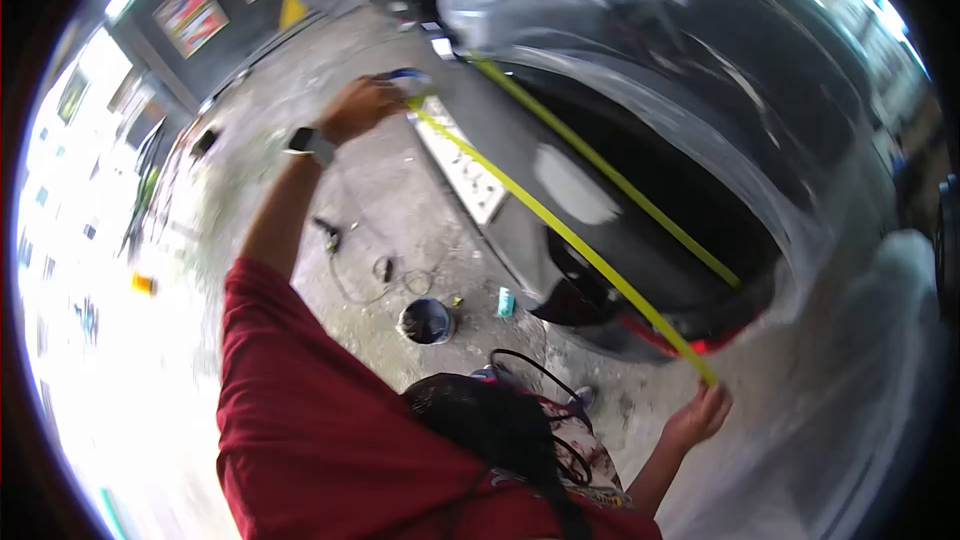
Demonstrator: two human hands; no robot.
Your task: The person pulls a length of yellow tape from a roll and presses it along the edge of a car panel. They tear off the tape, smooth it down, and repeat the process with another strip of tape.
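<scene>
Below us runs a rough, stained concrete floor (400, 260), with framed posters (192, 16) on a dark wall (150, 55) at the upper left and strong glare down the left side. We have a dark car (480, 120) in front of us, its upper part draped in clear plastic sheeting (690, 40). Our left hand (365, 105), a watch (303, 141) at its wrist, has its fingers closed round a tape roll (408, 80) near the white plate (465, 165). From there our yellow tape (575, 240) stretches diagonally across the car's end to our right hand (700, 415), whose fingers pinch its tip beside the red light (700, 346). A second yellow strip (610, 175) runs along the dark opening, beyond a pale patch (575, 185). Nearer us on the floor we see a bucket (427, 322), a teal packet (505, 302) and a thin cable (345, 290)
</scene>
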